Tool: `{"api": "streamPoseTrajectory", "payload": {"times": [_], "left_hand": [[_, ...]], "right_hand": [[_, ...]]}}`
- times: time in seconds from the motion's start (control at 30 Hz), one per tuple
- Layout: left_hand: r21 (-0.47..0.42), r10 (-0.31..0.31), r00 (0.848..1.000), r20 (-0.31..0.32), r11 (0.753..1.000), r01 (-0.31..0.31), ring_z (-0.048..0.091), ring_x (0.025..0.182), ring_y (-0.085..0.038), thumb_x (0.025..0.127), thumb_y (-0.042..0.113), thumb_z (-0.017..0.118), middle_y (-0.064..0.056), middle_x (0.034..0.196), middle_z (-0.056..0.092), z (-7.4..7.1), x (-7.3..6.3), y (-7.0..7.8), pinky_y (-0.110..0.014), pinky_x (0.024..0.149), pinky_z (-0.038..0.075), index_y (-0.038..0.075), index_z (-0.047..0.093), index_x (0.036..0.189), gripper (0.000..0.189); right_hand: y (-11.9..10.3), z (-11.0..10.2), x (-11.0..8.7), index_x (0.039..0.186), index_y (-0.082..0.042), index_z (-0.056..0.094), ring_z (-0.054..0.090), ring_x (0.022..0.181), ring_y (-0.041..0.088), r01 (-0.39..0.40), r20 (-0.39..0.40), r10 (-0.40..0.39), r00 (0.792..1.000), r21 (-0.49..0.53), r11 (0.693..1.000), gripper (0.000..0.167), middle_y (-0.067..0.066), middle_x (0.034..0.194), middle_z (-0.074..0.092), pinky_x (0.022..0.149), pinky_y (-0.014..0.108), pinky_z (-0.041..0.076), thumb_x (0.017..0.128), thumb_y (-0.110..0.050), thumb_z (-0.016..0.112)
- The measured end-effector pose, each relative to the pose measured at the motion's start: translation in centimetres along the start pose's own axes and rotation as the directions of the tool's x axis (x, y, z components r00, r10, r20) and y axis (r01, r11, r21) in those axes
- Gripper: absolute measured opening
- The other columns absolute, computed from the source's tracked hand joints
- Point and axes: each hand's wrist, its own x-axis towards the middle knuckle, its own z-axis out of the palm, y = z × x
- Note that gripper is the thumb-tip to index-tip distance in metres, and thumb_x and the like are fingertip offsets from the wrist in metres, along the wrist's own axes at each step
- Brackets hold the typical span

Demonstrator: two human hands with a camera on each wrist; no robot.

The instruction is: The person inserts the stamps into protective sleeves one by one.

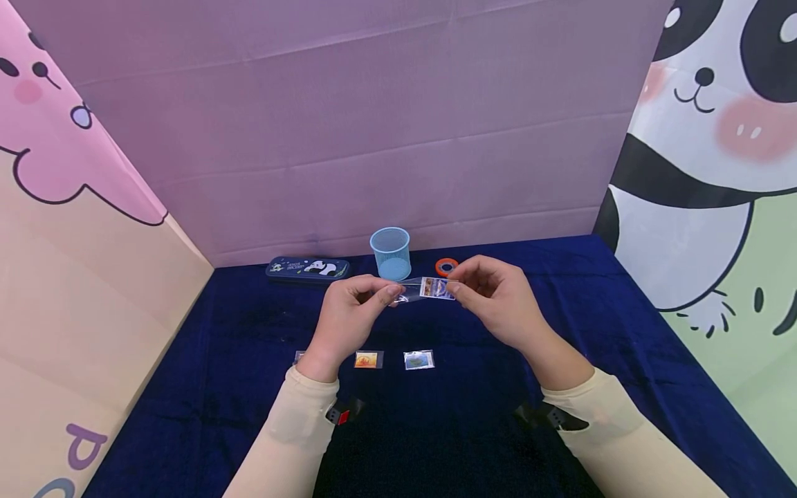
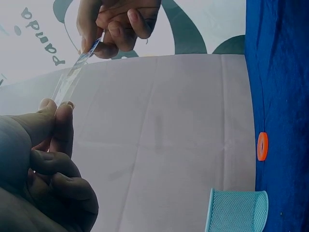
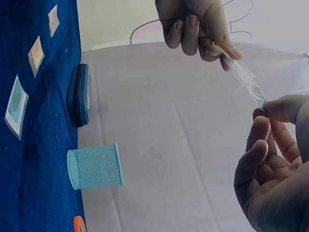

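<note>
Held up above the dark blue cloth is a small clear plastic sleeve (image 1: pixel 409 291) with a little printed picture card (image 1: pixel 434 288) at its right end. My left hand (image 1: pixel 349 318) pinches the sleeve's clear end between thumb and index finger. At the card end, the thumb and forefinger of my right hand (image 1: pixel 498 304) pinch the right edge. Both wrist views show the sleeve (image 3: pixel 243 73) stretched at a slant from one hand to the other. Below, an orange card (image 1: pixel 366 360) and a blue-green card (image 1: pixel 418 360) lie on the cloth, and another card (image 1: pixel 299 356) is mostly hidden behind my left wrist.
A light blue mesh cup (image 1: pixel 390 254) stands near the back wall. Left of it lies a dark blue panda pencil case (image 1: pixel 308 268); to its right is an orange ring-shaped roll (image 1: pixel 445 267). Printed fabric walls rise on both sides.
</note>
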Motion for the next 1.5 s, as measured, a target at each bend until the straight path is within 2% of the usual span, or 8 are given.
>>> {"api": "streamPoseTrajectory", "payload": {"times": [0.23, 0.4, 0.57, 0.67, 0.97, 1.27, 1.37, 1.5], "left_hand": [[0.010, 0.003, 1.000, -0.004, 1.000, -0.003, 0.069, 0.087, -0.016, 0.101, 0.025, 0.072, 0.003, 0.088, 0.074, 0.04, 0.04, 0.05, -0.038, 0.080, 0.057, 0.013, 0.083, 0.098, 0.016], [0.011, 0.023, 1.000, 0.003, 1.000, -0.023, 0.068, 0.082, -0.016, 0.100, 0.025, 0.073, 0.002, 0.087, 0.074, 0.11, 0.09, -0.04, -0.032, 0.074, 0.055, 0.013, 0.082, 0.097, 0.015], [0.025, 0.026, 1.000, 0.012, 0.999, -0.026, 0.057, 0.068, -0.021, 0.099, 0.025, 0.074, 0.001, 0.085, 0.071, 0.20, -0.03, 0.03, -0.028, 0.060, 0.045, 0.014, 0.082, 0.099, 0.013], [0.045, 0.027, 0.999, 0.017, 0.999, -0.028, 0.049, 0.063, -0.023, 0.101, 0.026, 0.072, 0.002, 0.086, 0.070, 0.24, -0.09, 0.15, -0.028, 0.055, 0.039, 0.014, 0.081, 0.102, 0.015], [0.058, 0.042, 0.999, 0.027, 0.997, -0.043, 0.045, 0.063, -0.024, 0.105, 0.024, 0.067, 0.002, 0.089, 0.062, 0.32, -0.16, 0.00, -0.030, 0.056, 0.038, 0.019, 0.081, 0.112, 0.016], [0.039, 0.036, 0.999, 0.036, 0.999, -0.038, 0.046, 0.063, -0.022, 0.106, 0.024, 0.066, 0.003, 0.102, 0.064, 0.43, -0.19, 0.08, -0.030, 0.055, 0.040, 0.020, 0.081, 0.112, 0.017], [0.039, 0.038, 0.999, 0.032, 0.998, -0.039, 0.047, 0.063, -0.022, 0.105, 0.023, 0.067, 0.003, 0.100, 0.064, 0.44, -0.20, 0.12, -0.029, 0.055, 0.040, 0.020, 0.082, 0.112, 0.017], [0.054, 0.053, 0.999, 0.010, 0.997, -0.054, 0.046, 0.060, -0.022, 0.103, 0.024, 0.070, 0.001, 0.089, 0.061, 0.48, -0.21, 0.07, -0.029, 0.054, 0.038, 0.019, 0.081, 0.112, 0.015]], "right_hand": [[0.22, -0.03, 0.08, 0.106, -0.008, 0.073, 0.055, 0.069, 0.023, 0.005, 0.008, -0.005, 1.000, 0.002, 1.000, 0.007, 0.008, 0.086, 0.066, 0.058, 0.027, 0.046, 0.099, -0.009, 0.074], [0.25, -0.07, 0.15, 0.106, -0.008, 0.074, 0.054, 0.067, 0.022, -0.003, 0.021, 0.003, 1.000, 0.005, 1.000, 0.008, 0.007, 0.086, 0.065, 0.057, 0.027, 0.045, 0.098, -0.008, 0.075], [0.07, -0.04, 0.05, 0.107, -0.011, 0.076, 0.052, 0.066, 0.022, -0.015, 0.036, 0.015, 0.999, -0.005, 1.000, 0.009, 0.006, 0.086, 0.064, 0.056, 0.028, 0.045, 0.098, -0.010, 0.075], [-0.01, 0.00, 0.03, 0.108, -0.011, 0.077, 0.052, 0.066, 0.022, -0.011, 0.039, 0.011, 0.999, -0.007, 1.000, 0.010, 0.006, 0.085, 0.064, 0.056, 0.028, 0.045, 0.098, -0.011, 0.075], [-0.04, 0.06, 0.01, 0.109, -0.009, 0.077, 0.051, 0.065, 0.021, -0.002, 0.033, 0.002, 0.999, -0.015, 1.000, 0.010, 0.006, 0.086, 0.063, 0.055, 0.028, 0.044, 0.100, -0.012, 0.074], [-0.05, 0.11, -0.03, 0.109, -0.012, 0.079, 0.050, 0.064, 0.021, 0.007, 0.040, -0.007, 0.999, 0.001, 1.000, 0.011, 0.005, 0.086, 0.062, 0.054, 0.029, 0.043, 0.100, -0.013, 0.073], [-0.03, 0.16, -0.01, 0.109, -0.013, 0.079, 0.051, 0.064, 0.021, 0.011, 0.042, -0.011, 0.999, -0.006, 1.000, 0.011, 0.005, 0.086, 0.063, 0.055, 0.029, 0.044, 0.100, -0.013, 0.074], [0.07, 0.18, 0.04, 0.110, -0.012, 0.078, 0.055, 0.067, 0.022, 0.013, 0.033, -0.013, 0.999, -0.003, 1.000, 0.011, 0.004, 0.089, 0.067, 0.057, 0.028, 0.047, 0.099, -0.011, 0.075]]}}
